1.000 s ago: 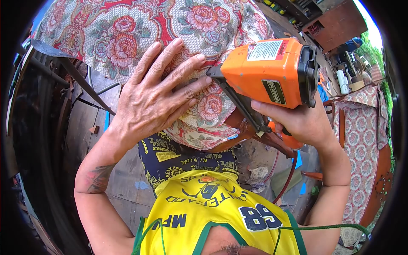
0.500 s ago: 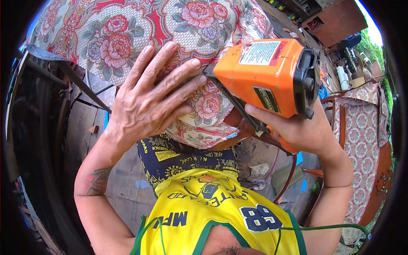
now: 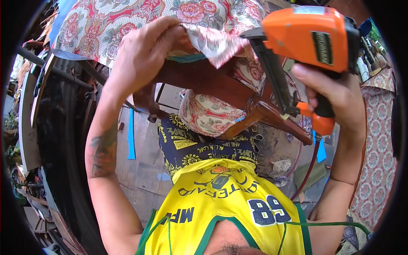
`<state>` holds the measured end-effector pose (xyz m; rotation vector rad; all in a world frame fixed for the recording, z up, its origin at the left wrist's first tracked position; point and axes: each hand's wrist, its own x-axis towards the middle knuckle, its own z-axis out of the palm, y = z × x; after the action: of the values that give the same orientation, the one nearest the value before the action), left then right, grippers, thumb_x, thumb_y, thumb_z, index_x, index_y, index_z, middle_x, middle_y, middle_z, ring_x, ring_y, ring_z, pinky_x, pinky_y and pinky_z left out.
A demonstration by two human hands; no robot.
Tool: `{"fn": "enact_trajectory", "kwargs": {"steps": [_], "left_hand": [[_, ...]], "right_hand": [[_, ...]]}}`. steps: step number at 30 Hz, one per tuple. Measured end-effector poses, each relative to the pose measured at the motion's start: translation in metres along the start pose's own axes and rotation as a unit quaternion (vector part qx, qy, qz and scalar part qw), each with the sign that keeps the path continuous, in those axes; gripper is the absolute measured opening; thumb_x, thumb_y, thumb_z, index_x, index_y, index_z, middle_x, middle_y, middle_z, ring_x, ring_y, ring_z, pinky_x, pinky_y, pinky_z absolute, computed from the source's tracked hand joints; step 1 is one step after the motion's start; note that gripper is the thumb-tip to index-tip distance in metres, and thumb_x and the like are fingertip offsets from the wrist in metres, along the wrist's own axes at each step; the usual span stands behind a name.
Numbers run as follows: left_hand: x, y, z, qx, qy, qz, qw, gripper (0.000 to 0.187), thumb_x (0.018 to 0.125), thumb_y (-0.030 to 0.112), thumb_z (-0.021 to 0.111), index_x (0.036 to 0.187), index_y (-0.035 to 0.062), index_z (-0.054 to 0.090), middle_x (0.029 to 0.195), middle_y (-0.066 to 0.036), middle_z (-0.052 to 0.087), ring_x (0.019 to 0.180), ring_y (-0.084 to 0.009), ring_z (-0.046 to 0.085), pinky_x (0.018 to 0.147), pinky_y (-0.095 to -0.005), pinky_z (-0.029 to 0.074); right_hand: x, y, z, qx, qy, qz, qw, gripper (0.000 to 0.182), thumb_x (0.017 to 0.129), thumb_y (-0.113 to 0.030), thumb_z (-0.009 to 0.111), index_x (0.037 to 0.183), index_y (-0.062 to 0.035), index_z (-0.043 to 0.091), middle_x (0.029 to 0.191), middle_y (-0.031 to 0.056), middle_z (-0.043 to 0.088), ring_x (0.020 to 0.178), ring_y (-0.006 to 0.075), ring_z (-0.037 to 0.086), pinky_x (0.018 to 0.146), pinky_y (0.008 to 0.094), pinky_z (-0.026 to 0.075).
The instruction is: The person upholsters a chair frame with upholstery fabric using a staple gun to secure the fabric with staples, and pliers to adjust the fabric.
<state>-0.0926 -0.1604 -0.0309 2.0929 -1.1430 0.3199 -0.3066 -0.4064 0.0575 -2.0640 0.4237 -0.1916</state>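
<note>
My left hand (image 3: 146,55) is closed on the edge of a floral upholstery fabric (image 3: 191,12), pinching it up over the chair frame. A loose flap of the fabric (image 3: 219,44) hangs to the right of those fingers. My right hand (image 3: 333,93) is wrapped around the handle of an orange and black pneumatic staple gun (image 3: 304,36). The gun is lifted to the right of the flap, its black nose end close to the fabric. Under the cloth shows the dark reddish wooden frame (image 3: 199,76) of the chair, with a strip of teal material at its edge.
A red air hose (image 3: 308,174) runs down from the gun's handle. Another piece of patterned upholstery (image 3: 378,144) stands at the right. Blue scraps (image 3: 131,136) lie on the worn floorboards (image 3: 140,187). Dark furniture and clutter line the left side.
My left hand has gone from lying flat on the fabric to gripping and lifting its edge. The staple gun has risen up and right, off the fabric, uncovering the wooden frame.
</note>
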Motion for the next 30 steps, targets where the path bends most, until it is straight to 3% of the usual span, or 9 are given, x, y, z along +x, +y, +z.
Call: {"fn": "enact_trajectory", "kwargs": {"steps": [4, 6, 10, 12, 14, 21, 26, 28, 30], "left_hand": [[0.015, -0.014, -0.004, -0.022, -0.056, 0.011, 0.998, 0.027, 0.106, 0.026, 0.058, 0.113, 0.0044, 0.072, 0.085, -0.013, 0.072, 0.077, -0.0287, 0.071, 0.071, -0.0376, 0.055], [0.015, -0.012, -0.005, -0.048, -0.075, -0.028, 0.996, 0.031, 0.107, 0.03, 0.058, 0.115, 0.0021, 0.07, 0.088, -0.012, 0.071, 0.082, -0.02, 0.069, 0.075, -0.0346, 0.054], [0.006, -0.014, -0.003, -0.089, -0.102, -0.037, 0.99, 0.032, 0.107, 0.029, 0.059, 0.114, -0.0001, 0.069, 0.092, -0.011, 0.071, 0.09, -0.014, 0.067, 0.08, -0.0336, 0.053], [-0.004, -0.014, 0.001, -0.135, -0.13, -0.087, 0.978, 0.033, 0.111, 0.03, 0.055, 0.115, -0.0015, 0.065, 0.099, -0.002, 0.067, 0.095, -0.0071, 0.061, 0.088, -0.0254, 0.051], [-0.014, -0.015, 0.01, -0.211, -0.128, -0.1, 0.964, 0.032, 0.111, 0.03, 0.055, 0.118, 0.0, 0.064, 0.101, 0.0, 0.065, 0.097, -0.006, 0.06, 0.089, -0.0239, 0.05], [-0.021, -0.007, 0.021, -0.161, 0.023, -0.077, 0.984, 0.031, 0.11, 0.027, 0.055, 0.105, -0.0015, 0.066, 0.088, -0.001, 0.063, 0.084, -0.0084, 0.054, 0.079, -0.0263, 0.046], [-0.017, -0.015, 0.033, -0.103, 0.053, -0.1, 0.988, 0.029, 0.109, 0.026, 0.056, 0.11, -0.0015, 0.067, 0.091, -0.004, 0.066, 0.087, -0.01, 0.057, 0.082, -0.0278, 0.048], [-0.016, -0.014, 0.041, -0.108, 0.105, -0.066, 0.986, 0.028, 0.11, 0.024, 0.056, 0.113, -0.0011, 0.067, 0.094, -0.007, 0.069, 0.09, -0.0108, 0.061, 0.084, -0.0287, 0.05], [-0.02, -0.014, 0.042, -0.118, 0.1, -0.064, 0.986, 0.025, 0.109, 0.022, 0.057, 0.116, -0.0005, 0.066, 0.097, -0.01, 0.07, 0.093, -0.012, 0.064, 0.086, -0.0297, 0.052]], "right_hand": [[-0.034, 0.013, -0.025, 0.014, 0.04, -0.002, 0.999, 0.027, 0.088, -0.023, 0.08, 0.103, -0.0023, 0.073, 0.061, -0.0002, 0.057, 0.049, 0.0082, 0.053, 0.05, 0.0252, 0.042], [-0.056, 0.019, -0.036, -0.007, 0.084, 0.033, 0.996, 0.025, 0.09, -0.021, 0.077, 0.104, -0.0011, 0.072, 0.062, 0.0006, 0.057, 0.051, 0.0093, 0.053, 0.052, 0.026, 0.042], [-0.099, 0.052, -0.053, 0.025, 0.098, 0.064, 0.993, 0.027, 0.095, -0.025, 0.073, 0.096, 0.0004, 0.066, 0.064, 0.0045, 0.058, 0.052, 0.0126, 0.056, 0.051, 0.0289, 0.049], [-0.114, 0.064, -0.054, 0.047, 0.102, 0.062, 0.992, 0.026, 0.096, -0.024, 0.073, 0.096, 0.0006, 0.065, 0.064, 0.0049, 0.057, 0.052, 0.0131, 0.056, 0.052, 0.0303, 0.052], [-0.125, 0.075, -0.057, 0.104, 0.096, 0.105, 0.984, 0.027, 0.097, -0.025, 0.073, 0.096, 0.0008, 0.065, 0.065, 0.0048, 0.057, 0.053, 0.0133, 0.057, 0.054, 0.032, 0.055], [-0.134, 0.113, -0.072, 0.152, 0.038, 0.084, 0.984, 0.025, 0.1, -0.023, 0.071, 0.096, 0.0006, 0.063, 0.067, 0.0041, 0.055, 0.054, 0.013, 0.059, 0.054, 0.0325, 0.059], [-0.139, 0.121, -0.077, 0.155, 0.021, 0.07, 0.985, 0.026, 0.1, -0.023, 0.071, 0.094, 0.0002, 0.062, 0.066, 0.0034, 0.054, 0.053, 0.0119, 0.058, 0.051, 0.0317, 0.058], [-0.137, 0.119, -0.076, 0.182, 0.023, 0.056, 0.981, 0.035, 0.092, -0.025, 0.08, 0.107, 0.0032, 0.065, 0.066, 0.0047, 0.059, 0.051, 0.0126, 0.058, 0.051, 0.0316, 0.058], [-0.136, 0.113, -0.07, 0.177, 0.031, 0.048, 0.983, 0.034, 0.092, -0.025, 0.081, 0.104, 0.0032, 0.066, 0.066, 0.0053, 0.06, 0.051, 0.0128, 0.058, 0.05, 0.0316, 0.057]]}}
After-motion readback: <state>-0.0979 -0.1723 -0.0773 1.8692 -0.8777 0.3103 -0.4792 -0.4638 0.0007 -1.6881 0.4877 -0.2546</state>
